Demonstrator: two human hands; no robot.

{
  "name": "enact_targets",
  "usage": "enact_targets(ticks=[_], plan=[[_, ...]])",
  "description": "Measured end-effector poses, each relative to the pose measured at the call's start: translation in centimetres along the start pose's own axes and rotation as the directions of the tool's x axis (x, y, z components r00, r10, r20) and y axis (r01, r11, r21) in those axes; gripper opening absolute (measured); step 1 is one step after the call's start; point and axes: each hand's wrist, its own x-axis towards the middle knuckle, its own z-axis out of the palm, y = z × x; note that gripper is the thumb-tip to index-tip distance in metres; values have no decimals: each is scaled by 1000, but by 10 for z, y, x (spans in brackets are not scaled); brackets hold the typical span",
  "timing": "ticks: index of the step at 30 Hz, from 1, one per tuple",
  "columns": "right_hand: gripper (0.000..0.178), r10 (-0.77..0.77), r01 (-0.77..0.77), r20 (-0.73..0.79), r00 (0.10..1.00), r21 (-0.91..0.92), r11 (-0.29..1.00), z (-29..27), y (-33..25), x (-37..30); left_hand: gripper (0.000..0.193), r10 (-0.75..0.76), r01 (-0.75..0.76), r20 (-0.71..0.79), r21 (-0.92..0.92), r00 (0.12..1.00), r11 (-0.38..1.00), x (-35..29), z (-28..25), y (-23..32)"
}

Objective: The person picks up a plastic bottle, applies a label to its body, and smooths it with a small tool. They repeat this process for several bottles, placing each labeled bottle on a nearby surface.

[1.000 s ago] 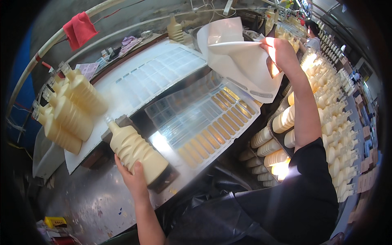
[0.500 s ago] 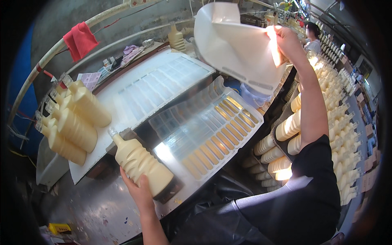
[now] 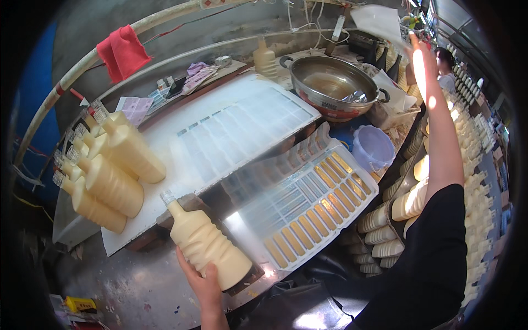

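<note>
A cream-coloured bottle [image 3: 209,242] with a ribbed, wavy body lies tilted in a dark cradle, its clear threaded neck toward the far left. My left hand [image 3: 203,283] grips its near side, thumb on top and fingers along the left edge. Far off at the upper right, my raised right hand [image 3: 421,55] is closed at the corner of a thin white sheet [image 3: 377,22]; its fingertips are partly hidden. Right of the bottle lies a sheet of gold rectangular labels [image 3: 308,225] on clear backing, some strips bare.
Several cream bottles [image 3: 113,184] stand at the left on a white board [image 3: 242,118]. A metal pan [image 3: 330,82] and a lilac bucket [image 3: 373,147] sit at the back right. Racks of bottles [image 3: 410,203] line the right, where another person [image 3: 444,69] is visible. A red cloth [image 3: 124,52] hangs from a rail.
My right hand has moved up and away to the right with the white sheet, uncovering the pan and bucket. My left hand stays on the bottle. The view has shifted slightly.
</note>
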Motion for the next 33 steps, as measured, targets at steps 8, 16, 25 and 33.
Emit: enact_targets(ticks=[8, 16, 25, 33], plan=[[21, -694, 430, 33, 719, 763, 483, -44, -234, -116, 97, 4, -3, -35, 22, 999, 1000, -2, -6, -3], [3, -845, 643, -333, 419, 765, 18, -72, -366, -226, 100, -43, 43, -34, -16, 998, 999, -1, -4, -4], [4, -928, 659, -224, 297, 751, 29, -92, -386, -243, 102, -47, 47, -5, -14, 999, 999, 0, -10, -9], [5, -937, 696, -239, 256, 718, 7, -106, -389, -245, 103, -41, 42, 25, -62, 999, 997, 1, -12, -11]])
